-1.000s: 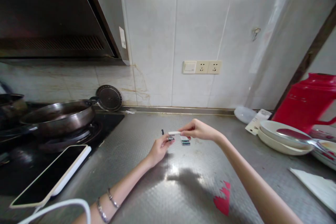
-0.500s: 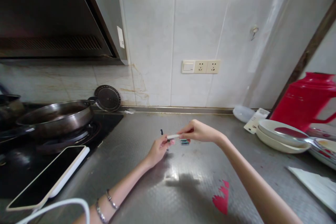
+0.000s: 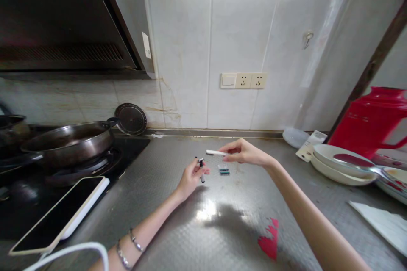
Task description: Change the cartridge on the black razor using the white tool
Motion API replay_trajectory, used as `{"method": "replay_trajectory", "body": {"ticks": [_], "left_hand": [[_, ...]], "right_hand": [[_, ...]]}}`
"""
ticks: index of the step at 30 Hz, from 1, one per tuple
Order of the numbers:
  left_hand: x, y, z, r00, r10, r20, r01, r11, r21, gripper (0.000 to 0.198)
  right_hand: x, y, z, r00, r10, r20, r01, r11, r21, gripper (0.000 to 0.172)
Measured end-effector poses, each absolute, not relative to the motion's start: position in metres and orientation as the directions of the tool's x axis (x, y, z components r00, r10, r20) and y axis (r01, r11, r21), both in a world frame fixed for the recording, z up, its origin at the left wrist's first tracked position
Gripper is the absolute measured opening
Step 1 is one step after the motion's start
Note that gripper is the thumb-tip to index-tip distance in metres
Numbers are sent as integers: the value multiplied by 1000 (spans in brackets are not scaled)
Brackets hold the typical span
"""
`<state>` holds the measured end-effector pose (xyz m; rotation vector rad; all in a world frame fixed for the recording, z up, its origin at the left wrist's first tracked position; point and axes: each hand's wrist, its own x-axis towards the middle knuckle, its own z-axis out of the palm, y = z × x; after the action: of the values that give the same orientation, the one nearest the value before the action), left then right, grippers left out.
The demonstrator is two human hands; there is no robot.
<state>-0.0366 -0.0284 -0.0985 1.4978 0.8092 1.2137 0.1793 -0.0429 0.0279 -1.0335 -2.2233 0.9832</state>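
One broad stretch of grey dimpled-metal counter (image 3: 162, 165) runs from small teal-and-clear packet (image 3: 224, 171) back to pale tiled wall (image 3: 184, 51). Left of packet: left hand (image 3: 190, 178), fingers closed around slender black-and-white stick (image 3: 202, 176). Beyond packet: right hand (image 3: 246, 153), fingertips pinching slim white rod (image 3: 215, 152).

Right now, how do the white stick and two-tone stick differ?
The white stick looks plain; the two-tone stick mixes black and white. The white stick lies nearly level across the view; the two-tone stick runs steeply. Right hand holds the white stick; left hand, the two-tone one. Both are slim.
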Motion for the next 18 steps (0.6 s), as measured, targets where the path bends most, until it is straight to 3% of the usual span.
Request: {"method": "replay_trajectory", "body": {"ticks": [5,10,14,18], "left_hand": [[-41,-23,-94,238,932,273,-148,-243,959,38],[-44,-23,-87,204,942,266,-151,-238,959,40],[-45,-25,-84,219,937,270,-134,-246,960,36],[-45,-25,-81,218,935,279,-120,-258,959,34]], "right_hand": [[177,-34,18,-416,855,310,443,488,-752,41],[169,-25,-5,-179,933,312,598,355,-718,39],[160,-21,-27,-93,946,309,836,243,-492,40],[147,-16,-43,-46,982,185,954,98,-285,39]]}}
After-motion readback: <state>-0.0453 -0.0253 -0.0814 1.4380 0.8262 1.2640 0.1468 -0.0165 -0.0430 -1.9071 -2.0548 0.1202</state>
